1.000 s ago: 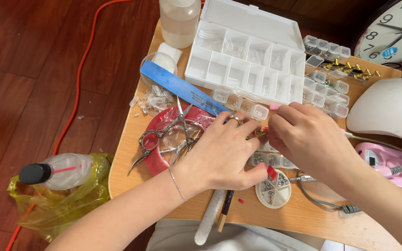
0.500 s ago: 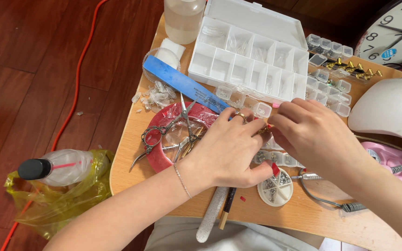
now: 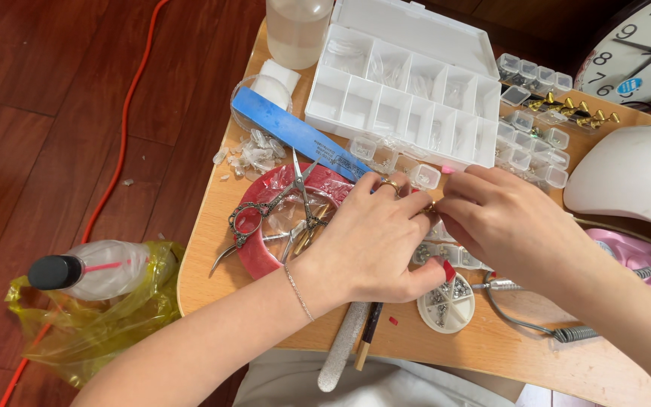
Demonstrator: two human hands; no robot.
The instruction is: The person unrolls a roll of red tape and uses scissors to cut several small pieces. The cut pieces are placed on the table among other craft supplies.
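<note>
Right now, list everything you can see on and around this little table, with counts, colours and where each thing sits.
Small wooden table: one, tan, centre.
White plastic compartment box: one, lid open, table's far side.
Long blue nail file: one, left of the box.
Round red dish: one, holding metal scissors and nippers, left of the hands.
Small clear plastic pots: many, right of the box.
Round white divided tray: one, below the hands.
White dome lamp: one, right edge.
Wall clock: one, top right.
Black-capped clear bottle: one, in a yellow bag, on the floor.
Left hand and right hand: fingertips meeting at centre; what they pinch is hidden.
</note>
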